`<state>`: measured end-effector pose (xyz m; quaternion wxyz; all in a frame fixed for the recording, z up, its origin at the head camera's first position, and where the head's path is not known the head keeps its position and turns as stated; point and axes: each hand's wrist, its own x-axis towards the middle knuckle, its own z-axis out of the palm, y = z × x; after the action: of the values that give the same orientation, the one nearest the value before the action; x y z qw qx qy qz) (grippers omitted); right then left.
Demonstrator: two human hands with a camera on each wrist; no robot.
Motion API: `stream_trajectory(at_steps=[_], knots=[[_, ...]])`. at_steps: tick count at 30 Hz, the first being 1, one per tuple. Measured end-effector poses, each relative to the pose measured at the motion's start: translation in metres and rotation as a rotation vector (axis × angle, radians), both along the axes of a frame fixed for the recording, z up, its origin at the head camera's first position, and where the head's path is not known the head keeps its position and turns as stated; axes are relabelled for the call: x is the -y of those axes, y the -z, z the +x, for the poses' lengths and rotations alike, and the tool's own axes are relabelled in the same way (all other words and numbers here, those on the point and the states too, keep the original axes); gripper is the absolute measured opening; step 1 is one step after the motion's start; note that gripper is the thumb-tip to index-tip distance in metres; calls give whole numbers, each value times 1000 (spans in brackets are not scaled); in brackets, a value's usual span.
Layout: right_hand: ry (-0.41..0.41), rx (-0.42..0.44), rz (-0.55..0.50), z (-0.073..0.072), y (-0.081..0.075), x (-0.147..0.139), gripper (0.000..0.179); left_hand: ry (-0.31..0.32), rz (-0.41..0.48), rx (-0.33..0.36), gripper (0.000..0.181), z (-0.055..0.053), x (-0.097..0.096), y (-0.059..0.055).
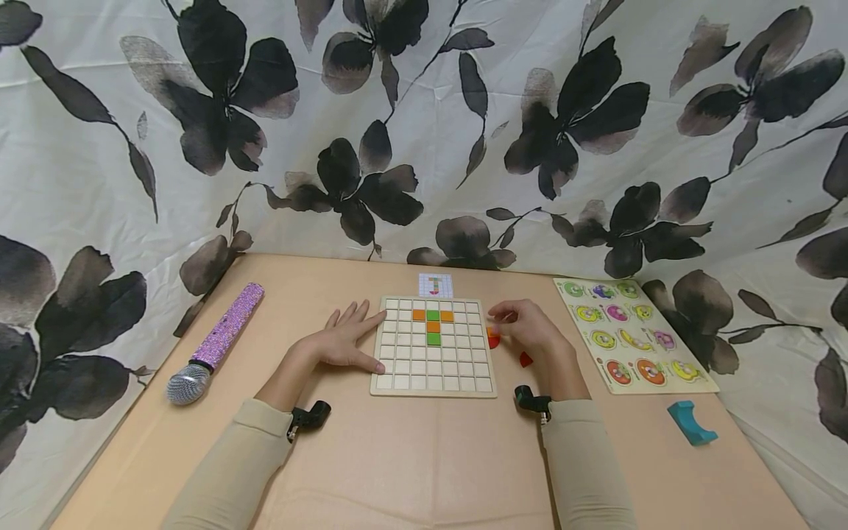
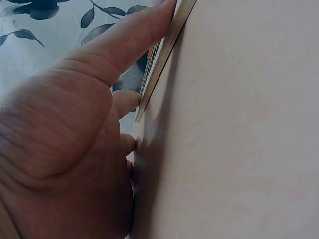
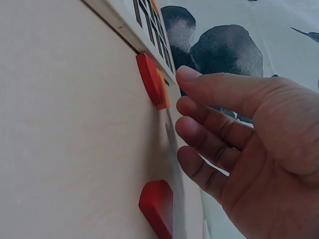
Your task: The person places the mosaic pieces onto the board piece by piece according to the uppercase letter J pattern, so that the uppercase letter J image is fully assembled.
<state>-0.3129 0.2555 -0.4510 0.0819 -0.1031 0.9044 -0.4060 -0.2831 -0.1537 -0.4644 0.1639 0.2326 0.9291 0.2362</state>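
A white gridded board [image 1: 403,361] lies flat, with several orange and green square tiles [image 1: 433,326] set in a T-like pattern in its upper middle. My left hand [image 1: 341,340] spreads its fingers at the board's left side, thumb and a fingertip resting on the edge. Just off the right side hovers my right hand [image 1: 530,327], fingers loosely bent, with nothing visible held in the right wrist view. Beneath its fingertips, a red curved piece [image 3: 149,79] and an orange piece [image 3: 163,92] lie against the board's edge. Another red piece [image 1: 525,359] lies nearer me.
Behind the board lies a small gridded card [image 1: 435,285] with a coloured T-like pattern. A glittery purple microphone [image 1: 221,335] lies at left. On the right are a fruit-picture board [image 1: 626,335] and a teal curved block [image 1: 692,424]. Floral fabric [image 1: 450,132] hangs behind the table.
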Motion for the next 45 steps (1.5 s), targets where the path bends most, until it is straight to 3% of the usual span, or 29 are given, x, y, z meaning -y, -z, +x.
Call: stream_trajectory(at_steps=[5,25,45], knots=[[-38,-24,9,-2,2,-1,30,-2,2,4,120,-1,0,1],[-4,28,17,0,5,2,23,1,6,-1,119,0,0,0],[-21,-5,28,1,7,1,23,0,18,5,119,1,0,-1]])
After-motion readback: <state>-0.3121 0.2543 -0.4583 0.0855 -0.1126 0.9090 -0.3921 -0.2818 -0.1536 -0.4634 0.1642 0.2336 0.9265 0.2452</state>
